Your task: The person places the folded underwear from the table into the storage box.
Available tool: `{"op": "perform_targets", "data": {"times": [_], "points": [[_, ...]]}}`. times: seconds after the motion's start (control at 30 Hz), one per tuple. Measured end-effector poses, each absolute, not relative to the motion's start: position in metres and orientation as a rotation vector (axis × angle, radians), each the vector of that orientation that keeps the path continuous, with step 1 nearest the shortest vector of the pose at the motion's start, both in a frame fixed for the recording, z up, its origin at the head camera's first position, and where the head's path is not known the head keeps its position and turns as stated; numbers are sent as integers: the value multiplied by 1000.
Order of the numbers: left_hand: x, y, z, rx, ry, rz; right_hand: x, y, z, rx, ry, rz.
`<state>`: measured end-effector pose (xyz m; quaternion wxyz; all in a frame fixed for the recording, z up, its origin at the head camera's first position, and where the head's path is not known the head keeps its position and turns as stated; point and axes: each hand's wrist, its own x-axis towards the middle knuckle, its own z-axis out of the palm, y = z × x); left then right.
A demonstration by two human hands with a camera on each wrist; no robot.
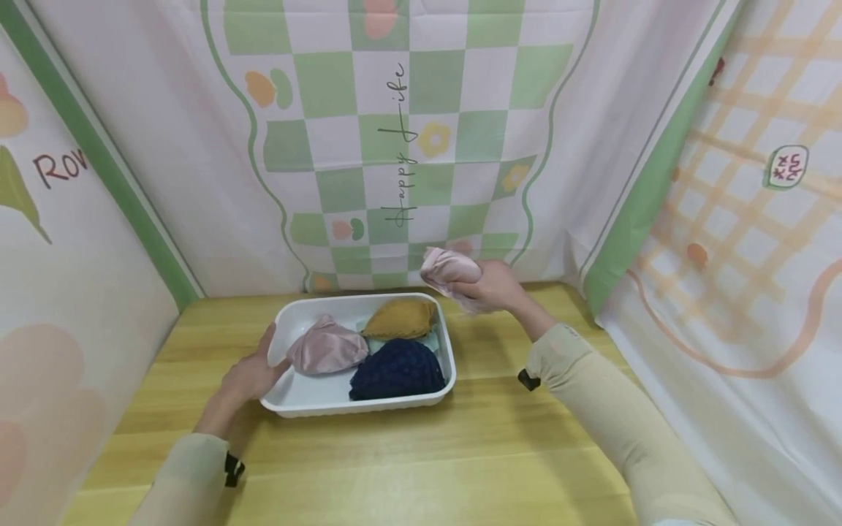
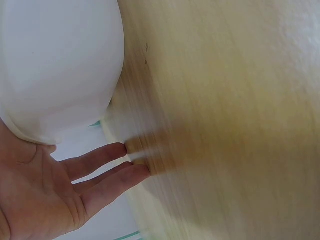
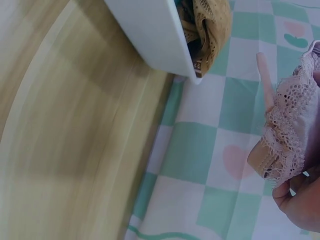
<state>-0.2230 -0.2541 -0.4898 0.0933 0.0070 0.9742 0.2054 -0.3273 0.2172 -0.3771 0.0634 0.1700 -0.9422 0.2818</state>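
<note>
A white plastic tray (image 1: 355, 409) stands on the wooden table. My left hand (image 1: 246, 376) grips its left end, thumb over the rim; in the left wrist view the fingers (image 2: 112, 187) stretch down beside the wall to the tabletop. Raised to the right of the tray, my right hand (image 1: 496, 285) holds a folded pale pink bra (image 1: 454, 267); lace edging and a strap show in the right wrist view. Inside the tray lie a pink satin folded bra (image 1: 329, 347), a mustard one (image 1: 400, 318) and a navy one (image 1: 399, 370), with pale green fabric (image 1: 430, 340) partly hidden beneath.
A green-and-white checked cloth (image 1: 381, 146) hangs behind the table's back edge. More printed cloth hangs at the left (image 1: 72, 292) and at the right (image 1: 743, 292). Bare wooden tabletop (image 1: 395, 467) shows in front of the tray.
</note>
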Motion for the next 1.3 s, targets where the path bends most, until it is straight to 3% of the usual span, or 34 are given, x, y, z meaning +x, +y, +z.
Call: {"op": "perform_targets", "data": {"times": [0.43, 0.7, 1.3], "points": [[-220, -253, -487, 9, 2885, 630, -328, 198, -372, 538, -2909, 721], [-220, -253, -487, 8, 2885, 627, -327, 188, -373, 538, -2919, 888], [-222, -252, -488, 22, 2900, 613, -326, 156, -364, 735, -2884, 889]]}}
